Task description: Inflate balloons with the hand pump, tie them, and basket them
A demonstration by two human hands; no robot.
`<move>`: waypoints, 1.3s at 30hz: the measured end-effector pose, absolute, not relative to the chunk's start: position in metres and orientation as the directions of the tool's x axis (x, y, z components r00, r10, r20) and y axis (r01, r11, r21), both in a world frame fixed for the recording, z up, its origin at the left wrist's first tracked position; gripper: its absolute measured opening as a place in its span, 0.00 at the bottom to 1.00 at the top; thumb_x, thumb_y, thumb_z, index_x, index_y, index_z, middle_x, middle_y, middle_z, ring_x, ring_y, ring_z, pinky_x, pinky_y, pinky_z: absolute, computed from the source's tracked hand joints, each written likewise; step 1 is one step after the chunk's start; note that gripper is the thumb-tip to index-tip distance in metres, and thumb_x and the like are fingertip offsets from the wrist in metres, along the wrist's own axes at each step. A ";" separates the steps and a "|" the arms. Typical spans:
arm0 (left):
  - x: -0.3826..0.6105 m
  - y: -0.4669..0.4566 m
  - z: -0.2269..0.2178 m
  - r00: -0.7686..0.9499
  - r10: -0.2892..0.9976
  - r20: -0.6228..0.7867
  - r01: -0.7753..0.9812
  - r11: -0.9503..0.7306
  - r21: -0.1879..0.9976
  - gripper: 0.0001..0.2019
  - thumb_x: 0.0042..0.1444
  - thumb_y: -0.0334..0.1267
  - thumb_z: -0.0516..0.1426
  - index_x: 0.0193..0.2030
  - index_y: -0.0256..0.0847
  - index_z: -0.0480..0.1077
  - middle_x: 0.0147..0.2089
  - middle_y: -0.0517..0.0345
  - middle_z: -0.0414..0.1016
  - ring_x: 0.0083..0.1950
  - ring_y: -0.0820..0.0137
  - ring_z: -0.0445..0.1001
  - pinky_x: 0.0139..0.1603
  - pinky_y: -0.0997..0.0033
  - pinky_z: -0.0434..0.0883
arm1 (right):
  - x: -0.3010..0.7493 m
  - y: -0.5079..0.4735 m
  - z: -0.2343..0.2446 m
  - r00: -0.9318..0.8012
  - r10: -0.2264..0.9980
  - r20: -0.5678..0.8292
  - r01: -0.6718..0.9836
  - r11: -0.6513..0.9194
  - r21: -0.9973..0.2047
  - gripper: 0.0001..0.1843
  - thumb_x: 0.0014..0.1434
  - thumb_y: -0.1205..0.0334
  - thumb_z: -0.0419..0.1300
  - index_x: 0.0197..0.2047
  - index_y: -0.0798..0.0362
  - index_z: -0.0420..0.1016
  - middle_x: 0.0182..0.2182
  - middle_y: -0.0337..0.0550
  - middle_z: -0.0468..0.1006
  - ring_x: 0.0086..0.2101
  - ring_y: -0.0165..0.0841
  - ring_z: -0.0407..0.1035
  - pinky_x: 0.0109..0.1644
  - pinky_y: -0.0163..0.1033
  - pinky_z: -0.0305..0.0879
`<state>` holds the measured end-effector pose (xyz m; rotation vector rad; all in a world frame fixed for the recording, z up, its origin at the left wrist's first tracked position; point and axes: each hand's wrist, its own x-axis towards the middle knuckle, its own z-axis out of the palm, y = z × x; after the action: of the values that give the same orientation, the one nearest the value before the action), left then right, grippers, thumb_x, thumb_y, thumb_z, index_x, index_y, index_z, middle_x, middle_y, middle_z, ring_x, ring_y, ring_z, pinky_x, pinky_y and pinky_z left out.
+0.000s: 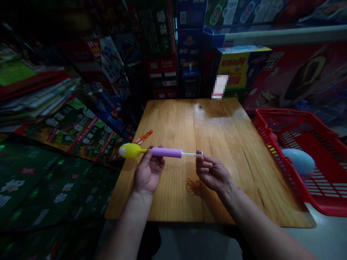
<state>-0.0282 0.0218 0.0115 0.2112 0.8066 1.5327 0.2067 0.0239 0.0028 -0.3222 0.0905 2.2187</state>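
Observation:
A purple balloon pump lies level above the wooden table, its white plunger rod pulled out toward the right. On its left end sits a partly inflated yellow balloon with a pale tip. My left hand pinches the balloon's neck where it meets the pump, the palm turned up. With bent fingers, my right hand grips the white handle at the rod's end. A small heap of rubber bands rests on the table below the pump. Behind the yellow balloon lies a flat orange strip.
The wooden table spans the middle. At its right edge stands a red plastic basket with a light blue balloon inside. Green cartons and a paper stack crowd the left; boxes line the back.

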 end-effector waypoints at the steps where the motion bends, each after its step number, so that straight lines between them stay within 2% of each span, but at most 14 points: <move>1: -0.031 0.022 0.013 -0.192 0.927 -0.322 -0.793 0.046 0.607 0.10 0.60 0.38 0.60 0.48 0.42 0.74 0.46 0.50 0.80 0.41 0.69 0.78 0.37 0.72 0.74 | 0.209 0.026 0.003 -0.577 0.777 -0.253 -0.794 -0.606 -0.049 0.07 0.62 0.74 0.58 0.44 0.57 0.72 0.28 0.36 0.76 0.19 0.16 0.60 0.23 0.23 0.60; 3: -0.029 0.019 0.012 -0.226 0.929 -0.293 -0.778 0.008 0.628 0.11 0.60 0.39 0.60 0.49 0.43 0.74 0.48 0.51 0.79 0.41 0.70 0.78 0.37 0.72 0.74 | 0.209 0.026 0.001 -0.561 0.792 -0.238 -0.803 -0.592 -0.077 0.07 0.62 0.73 0.59 0.43 0.58 0.72 0.27 0.36 0.76 0.17 0.16 0.58 0.22 0.23 0.58; 7: -0.012 0.009 0.002 -0.109 0.945 -0.310 -0.788 0.108 0.606 0.13 0.59 0.38 0.61 0.51 0.45 0.74 0.51 0.50 0.78 0.45 0.67 0.77 0.39 0.69 0.74 | 0.191 0.015 -0.006 -0.594 0.770 -0.234 -0.762 -0.631 -0.143 0.07 0.60 0.71 0.62 0.43 0.58 0.72 0.26 0.37 0.75 0.16 0.16 0.54 0.19 0.23 0.54; 13: -0.015 0.013 0.011 -0.135 0.935 -0.329 -0.792 0.098 0.603 0.12 0.59 0.36 0.61 0.50 0.42 0.74 0.50 0.48 0.78 0.42 0.69 0.78 0.35 0.73 0.73 | 0.199 0.018 0.004 -0.591 0.769 -0.243 -0.773 -0.627 -0.102 0.06 0.61 0.71 0.61 0.43 0.58 0.72 0.27 0.38 0.74 0.18 0.17 0.56 0.22 0.24 0.57; 18: -0.028 0.016 0.018 -0.245 0.934 -0.261 -0.762 -0.019 0.647 0.11 0.59 0.38 0.61 0.49 0.44 0.74 0.50 0.52 0.79 0.43 0.69 0.77 0.34 0.74 0.73 | 0.215 0.025 0.011 -0.527 0.820 -0.225 -0.821 -0.559 -0.115 0.06 0.61 0.73 0.59 0.43 0.59 0.72 0.26 0.36 0.74 0.17 0.17 0.57 0.21 0.24 0.57; 23: -0.006 0.006 0.009 -0.081 0.961 -0.266 -0.776 0.106 0.621 0.12 0.60 0.38 0.60 0.51 0.47 0.74 0.55 0.52 0.76 0.47 0.68 0.76 0.39 0.71 0.73 | 0.195 0.014 0.000 -0.557 0.783 -0.276 -0.799 -0.596 -0.078 0.11 0.59 0.72 0.63 0.46 0.57 0.71 0.29 0.37 0.76 0.20 0.18 0.63 0.24 0.24 0.62; 28: 0.000 0.008 0.004 -0.074 0.962 -0.263 -0.781 0.109 0.616 0.14 0.61 0.38 0.60 0.53 0.46 0.73 0.54 0.51 0.77 0.46 0.69 0.77 0.39 0.71 0.73 | 0.188 0.011 -0.004 -0.558 0.767 -0.317 -0.803 -0.596 -0.027 0.10 0.61 0.73 0.61 0.46 0.57 0.70 0.31 0.38 0.78 0.20 0.17 0.65 0.25 0.23 0.65; 33: -0.002 0.010 0.004 -0.069 0.957 -0.282 -0.778 0.126 0.616 0.13 0.60 0.38 0.60 0.51 0.44 0.74 0.53 0.50 0.77 0.43 0.69 0.77 0.35 0.73 0.72 | 0.197 0.016 0.000 -0.586 0.752 -0.301 -0.789 -0.614 0.002 0.07 0.62 0.74 0.58 0.45 0.58 0.71 0.28 0.39 0.77 0.19 0.17 0.63 0.23 0.23 0.62; 39: -0.024 0.016 0.016 -0.177 0.954 -0.243 -0.759 0.025 0.650 0.12 0.58 0.39 0.61 0.49 0.43 0.75 0.49 0.50 0.79 0.42 0.70 0.78 0.33 0.75 0.72 | 0.219 0.021 0.010 -0.580 0.779 -0.236 -0.792 -0.607 -0.058 0.05 0.63 0.71 0.58 0.43 0.57 0.71 0.26 0.35 0.75 0.18 0.17 0.60 0.22 0.23 0.59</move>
<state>-0.0237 0.0164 0.0164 0.3218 0.7961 1.5689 0.2193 0.0211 0.0102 -0.2967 0.0671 2.2045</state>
